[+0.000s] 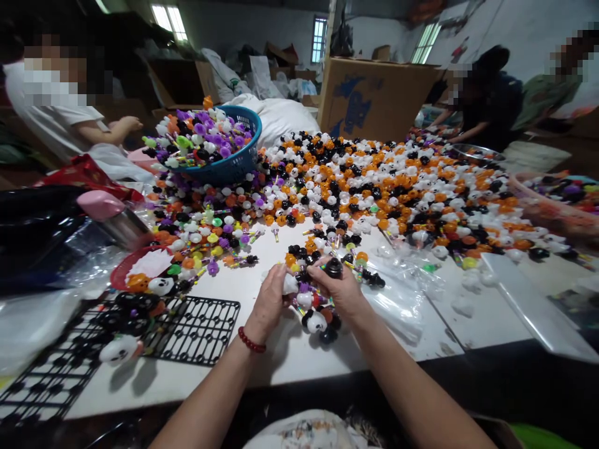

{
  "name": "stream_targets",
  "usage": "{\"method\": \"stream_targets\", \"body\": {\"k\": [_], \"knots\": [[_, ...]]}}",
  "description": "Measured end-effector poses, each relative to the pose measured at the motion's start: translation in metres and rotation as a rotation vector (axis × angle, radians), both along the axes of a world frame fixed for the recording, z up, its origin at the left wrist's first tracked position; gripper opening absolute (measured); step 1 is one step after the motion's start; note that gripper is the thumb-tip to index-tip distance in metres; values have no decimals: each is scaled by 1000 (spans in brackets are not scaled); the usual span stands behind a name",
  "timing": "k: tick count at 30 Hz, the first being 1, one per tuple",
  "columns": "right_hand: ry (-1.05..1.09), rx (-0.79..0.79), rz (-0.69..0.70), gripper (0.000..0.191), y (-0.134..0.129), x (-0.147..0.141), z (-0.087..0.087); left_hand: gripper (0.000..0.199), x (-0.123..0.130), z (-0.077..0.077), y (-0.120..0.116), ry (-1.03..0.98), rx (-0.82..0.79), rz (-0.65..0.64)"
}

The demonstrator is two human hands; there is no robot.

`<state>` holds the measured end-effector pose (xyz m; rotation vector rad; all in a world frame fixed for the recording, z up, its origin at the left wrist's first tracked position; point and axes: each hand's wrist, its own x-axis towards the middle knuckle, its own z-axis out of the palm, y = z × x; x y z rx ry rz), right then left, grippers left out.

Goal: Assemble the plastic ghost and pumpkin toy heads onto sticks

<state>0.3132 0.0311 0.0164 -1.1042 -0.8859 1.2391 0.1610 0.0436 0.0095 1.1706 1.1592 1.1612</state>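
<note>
My right hand [345,293] is closed around a small black figure [334,267], its round top standing out above the thumb. My left hand [267,305], with a red bead bracelet [251,340] at the wrist, curls its fingers against a small white figure [290,284]. Between and below both hands lies a little heap of toy figures, among them a white one with black face marks [317,322] and a purple one. Just beyond my fingers are more black and orange figures [297,252] on the white table [253,274].
A large pile of orange, white and black figures [384,181] spreads across the back. To the left stand a full blue basket [250,156], a red dish [119,274] and a black grid tray [196,330]. Clear plastic bags [397,293] lie at right. Other people work at both sides.
</note>
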Motion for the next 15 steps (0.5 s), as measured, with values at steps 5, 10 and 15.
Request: {"method": "stream_targets", "body": {"k": [5,10,15], "knots": [[-74,26,74,36,-8,2,1,38,-3,-3,-1,67,0,-73],[-48,-38,133,38,-13,-4,4,42,-1,-12,1,119,41,-38],[-18,-31,150,36,-21,-18,-8,45,6,-13,-5,214,38,29]]}}
